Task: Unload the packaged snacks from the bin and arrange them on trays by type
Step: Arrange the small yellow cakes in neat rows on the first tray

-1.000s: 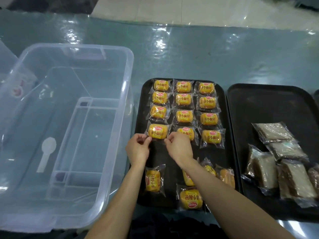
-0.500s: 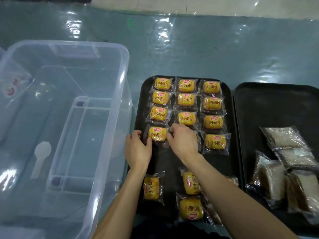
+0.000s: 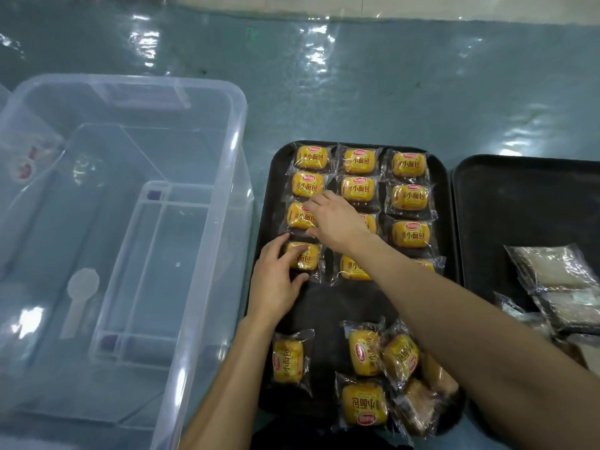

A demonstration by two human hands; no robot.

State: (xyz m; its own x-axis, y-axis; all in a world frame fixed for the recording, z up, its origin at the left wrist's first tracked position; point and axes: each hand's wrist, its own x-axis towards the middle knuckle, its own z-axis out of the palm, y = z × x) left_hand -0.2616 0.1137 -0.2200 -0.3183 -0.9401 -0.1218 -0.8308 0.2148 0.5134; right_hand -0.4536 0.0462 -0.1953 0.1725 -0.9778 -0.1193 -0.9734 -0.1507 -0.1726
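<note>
Gripping the fourth-row packet [image 3: 305,259] at the left edge of the left tray [image 3: 444,222], the left hand [image 3: 277,284] curls its fingers round the packet's far-left end, w/ thumb at the near side. The right hand [image 3: 339,222] reaches across and pinches the third-row packet [image 3: 297,217] just beyond, fingers on top, thumb at its near edge. Yellow bun packets [image 3: 410,196] fill the tray's far half in 3 columns (the right arm hides part of the mid and right ones). Loose bun packets [image 3: 363,404] lie jumbled along the near edge, some overlapping, one apart towards the near-left corner. The clear bin [image 3: 240,164] sits just left of the tray. The right tray [image 3: 519,196], just beside, carries brown cake packets [image 3: 548,267] at its near end.
</note>
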